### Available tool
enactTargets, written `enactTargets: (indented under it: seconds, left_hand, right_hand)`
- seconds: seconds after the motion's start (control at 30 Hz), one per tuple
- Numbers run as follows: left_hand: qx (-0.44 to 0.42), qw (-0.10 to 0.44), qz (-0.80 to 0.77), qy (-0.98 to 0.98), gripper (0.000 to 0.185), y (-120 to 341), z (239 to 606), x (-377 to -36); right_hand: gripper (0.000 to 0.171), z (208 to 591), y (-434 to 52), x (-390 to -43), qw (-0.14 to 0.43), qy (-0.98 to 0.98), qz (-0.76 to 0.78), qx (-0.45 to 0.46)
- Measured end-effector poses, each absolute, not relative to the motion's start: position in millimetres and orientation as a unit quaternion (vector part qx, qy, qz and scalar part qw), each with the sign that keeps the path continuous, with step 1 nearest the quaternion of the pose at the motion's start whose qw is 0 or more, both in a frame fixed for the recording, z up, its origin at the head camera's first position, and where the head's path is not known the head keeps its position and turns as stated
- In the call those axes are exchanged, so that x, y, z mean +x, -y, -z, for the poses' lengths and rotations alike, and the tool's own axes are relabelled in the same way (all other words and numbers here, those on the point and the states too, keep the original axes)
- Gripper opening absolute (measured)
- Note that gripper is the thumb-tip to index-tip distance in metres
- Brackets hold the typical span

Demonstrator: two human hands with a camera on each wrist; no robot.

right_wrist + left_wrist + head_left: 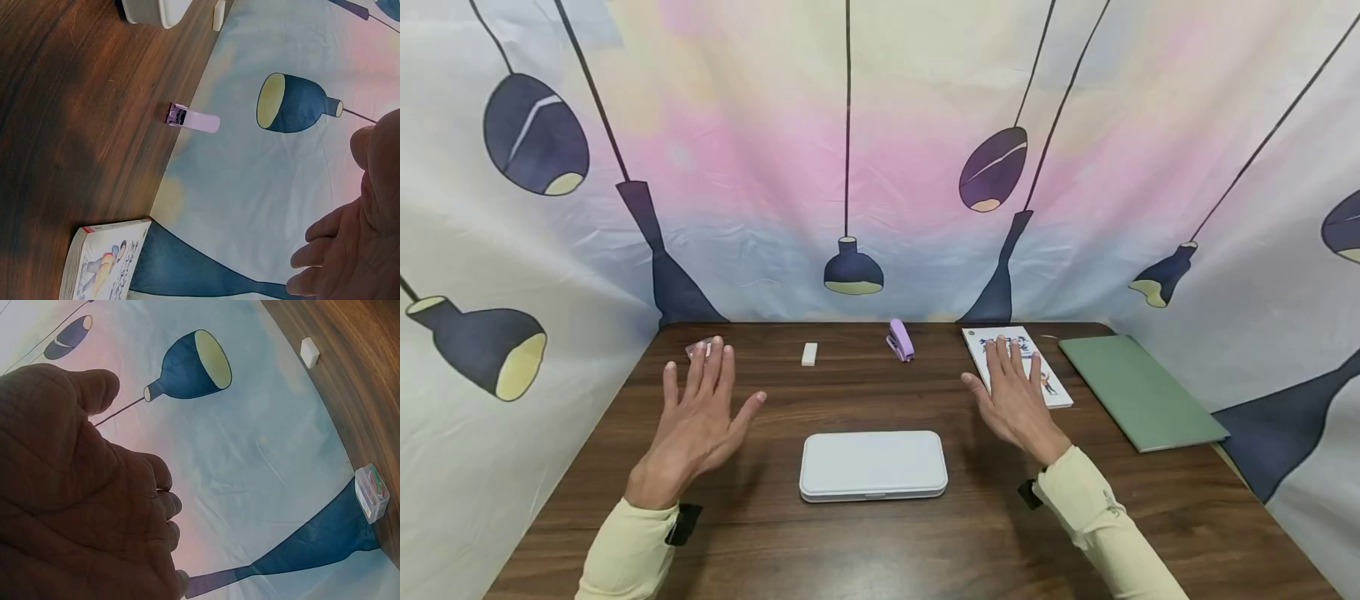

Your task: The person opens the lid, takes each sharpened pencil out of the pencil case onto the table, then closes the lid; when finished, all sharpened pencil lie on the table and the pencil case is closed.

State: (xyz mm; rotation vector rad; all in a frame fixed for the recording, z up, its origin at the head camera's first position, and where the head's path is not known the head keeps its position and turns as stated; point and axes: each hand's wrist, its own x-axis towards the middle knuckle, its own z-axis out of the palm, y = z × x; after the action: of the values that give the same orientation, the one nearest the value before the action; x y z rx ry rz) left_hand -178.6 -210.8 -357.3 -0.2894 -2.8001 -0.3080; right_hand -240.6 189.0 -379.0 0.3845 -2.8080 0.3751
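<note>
My left hand (698, 421) is raised over the left side of the table with its fingers straight and its thumb spread, holding nothing. Over the right side my right hand (1021, 410) is held the same way, overlapping a white book (1057, 392) with a printed cover in the head view. Between the hands lies a closed white pencil case (872, 463). Behind the left fingers a small clear plastic box (372, 495) with coloured contents is partly hidden in the head view. A white eraser (808, 354) and a purple stapler (899, 341) are near the back edge.
A green folder (1138, 392) lies at the right edge of the dark wooden table (730, 550). A cloth backdrop (760, 167) printed with hanging lamps surrounds the back and sides. Black straps show at both wrists.
</note>
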Motion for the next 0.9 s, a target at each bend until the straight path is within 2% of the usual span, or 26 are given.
enactTargets:
  seconds: [0.33,0.63,0.73,0.9]
  left_hand:
    - [-0.103,0.142,0.107,0.979,0.074,206.7,359.4,-174.1]
    - [-0.202,0.154,0.174,0.952,0.051,188.2,383.0,-177.2]
    - [-0.217,0.122,0.195,0.949,0.050,178.9,396.1,-178.6]
    - [-0.236,0.053,0.214,0.946,0.065,165.7,418.6,-180.9]
  right_hand:
    - [0.076,381.5,-178.2,-235.0,0.138,0.966,-0.130,0.174]
    - [0.052,405.0,-150.1,-218.3,0.124,0.948,-0.114,0.270]
    - [0.052,415.5,-136.8,-212.6,0.097,0.941,-0.090,0.313]
    - [0.061,430.1,-118.5,-206.6,0.061,0.916,-0.060,0.392]
